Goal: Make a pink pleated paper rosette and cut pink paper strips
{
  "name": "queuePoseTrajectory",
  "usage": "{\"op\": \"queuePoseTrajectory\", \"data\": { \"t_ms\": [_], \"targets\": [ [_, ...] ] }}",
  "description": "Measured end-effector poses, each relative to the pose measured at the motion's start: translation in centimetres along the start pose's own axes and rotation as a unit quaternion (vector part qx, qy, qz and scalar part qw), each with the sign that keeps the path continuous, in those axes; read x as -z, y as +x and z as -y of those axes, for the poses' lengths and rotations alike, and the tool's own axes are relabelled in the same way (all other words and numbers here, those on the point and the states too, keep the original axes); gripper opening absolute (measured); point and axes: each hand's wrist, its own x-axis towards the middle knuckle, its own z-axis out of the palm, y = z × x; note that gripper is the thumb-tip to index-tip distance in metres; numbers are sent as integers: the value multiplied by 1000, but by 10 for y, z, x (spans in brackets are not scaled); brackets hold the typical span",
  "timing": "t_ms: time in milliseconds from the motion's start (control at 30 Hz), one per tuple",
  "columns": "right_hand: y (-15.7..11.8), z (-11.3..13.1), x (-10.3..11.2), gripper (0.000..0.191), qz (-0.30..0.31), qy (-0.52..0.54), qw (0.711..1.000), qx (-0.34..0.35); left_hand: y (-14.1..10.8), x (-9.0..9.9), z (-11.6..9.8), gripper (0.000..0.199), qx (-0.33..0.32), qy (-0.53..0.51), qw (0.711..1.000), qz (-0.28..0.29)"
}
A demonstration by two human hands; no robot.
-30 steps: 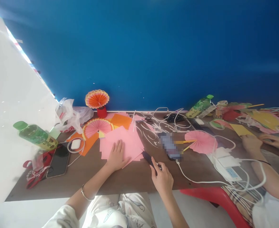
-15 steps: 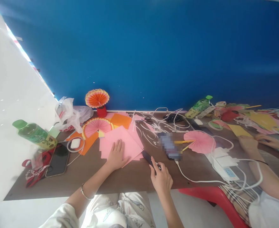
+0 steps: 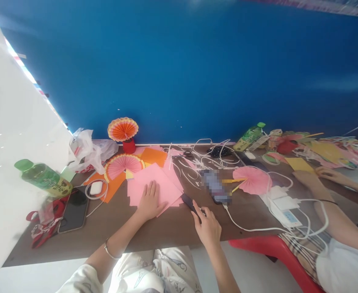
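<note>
My left hand (image 3: pixel 149 202) lies flat on a pink paper sheet (image 3: pixel 160 184), fingers stretched out. More pink sheets show under it, overlapping at uneven angles. At the stack's right corner my right hand (image 3: pixel 208 228) grips a long black tool (image 3: pixel 188 200), which looks like a stapler; its far end meets the paper's corner. My palm and fingers hide the near part of it. Behind the stack rests a half-round pleated pink paper fan (image 3: pixel 125 166) with a yellow edge. Orange paper (image 3: pixel 153 157) lies beside that fan.
Left are a tilted green bottle (image 3: pixel 46 178), a phone (image 3: pixel 74 212) and an earphone case (image 3: pixel 96 187). A pleated orange fan (image 3: pixel 123 129) stands on a red base. Right are white paper strips, a charging phone (image 3: pixel 216 187), a pink fan (image 3: pixel 254 180), a power strip (image 3: pixel 284 211) and a co-worker's hands (image 3: pixel 331 177).
The camera view has shifted slightly. Both my hands and the black tool stay in almost the same place on the pink paper.
</note>
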Motion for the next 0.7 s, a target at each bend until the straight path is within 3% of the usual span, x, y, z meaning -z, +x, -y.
{"op": "queuePoseTrajectory", "data": {
  "t_ms": [167, 633, 700],
  "targets": [
    [11, -1, -2, 43, 38, -7, 999, 9, 0, 0, 0, 77, -7, 3, 1000, -17],
    [13, 21, 5, 38, 100, -63, 990, -78, 0, 4, -3, 78, 9, 17, 1000, -1],
    [15, 17, 7, 39, 97, -77, 983, -135, 0, 3, -3, 78, 9, 17, 1000, 0]
  ]
}}
